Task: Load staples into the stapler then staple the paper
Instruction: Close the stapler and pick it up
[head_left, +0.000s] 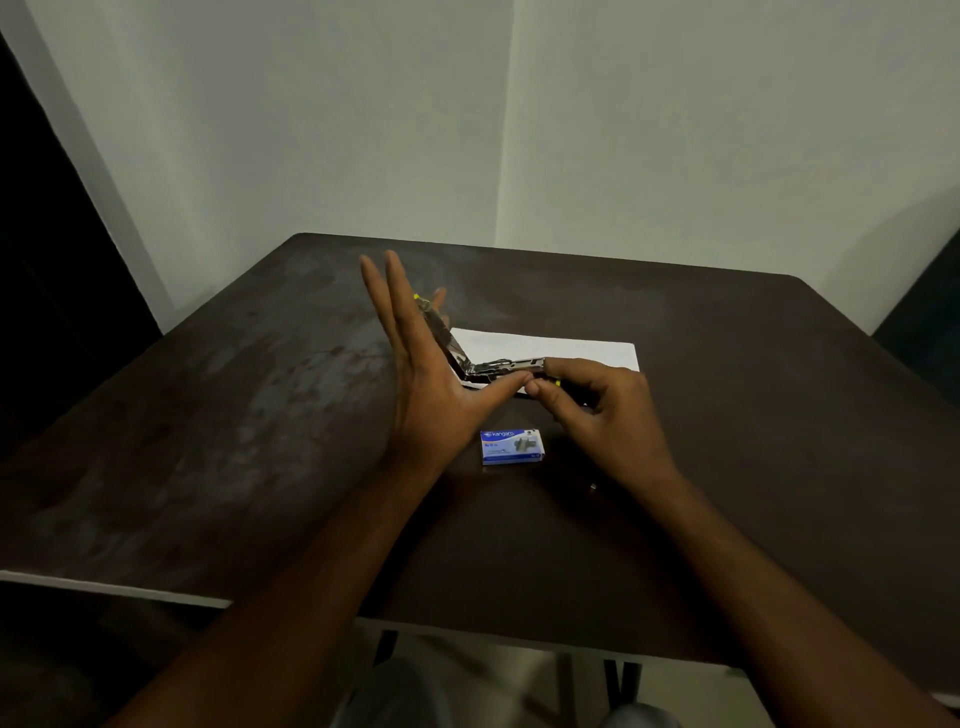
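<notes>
A stapler (488, 366) lies opened on the dark table, its top arm swung up and back to the left, its metal magazine lying flat. My left hand (421, 374) stands edge-on with fingers spread, propping the raised arm while the thumb rests by the magazine. My right hand (597, 410) pinches the front end of the magazine with thumb and fingers; whether staples are between them is hidden. White paper (571, 351) lies flat under and behind the stapler. A blue staple box (511, 447) sits closed, just in front of my hands.
The dark table (234, 415) stands in a corner of pale walls. Its front edge runs across the lower frame, with table legs and the floor below. A dark doorway or panel is at the far left.
</notes>
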